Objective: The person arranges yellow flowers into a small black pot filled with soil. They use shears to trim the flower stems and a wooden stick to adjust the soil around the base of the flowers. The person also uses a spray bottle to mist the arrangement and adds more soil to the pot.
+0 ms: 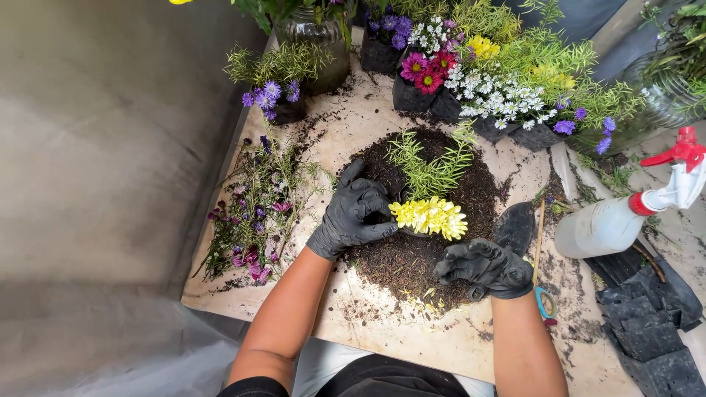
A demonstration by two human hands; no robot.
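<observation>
Both gloved hands down in the soil mound

Now the left hand (353,217), black-gloved, cups its fingers around the base of the yellow flower clump (429,217) at the middle of the board (382,323); the right hand (485,268) sits curled, knuckles up, pressing the soil mound (401,261) toward the near edge, grasping nothing; black nursery pots (412,95) of mixed blooms line the far edge; a spray bottle (610,224) lies at the right edge.

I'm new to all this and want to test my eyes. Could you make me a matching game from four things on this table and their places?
Things:
1. yellow flowers
2. spray bottle
3. cut purple stems
4. white daisies

Places:
A. lying at the table's left side
B. at the far edge, in dark pots
C. on the soil mound, beside the left hand
D. lying at the right

Pairs: 1-C, 2-D, 3-A, 4-B
</observation>
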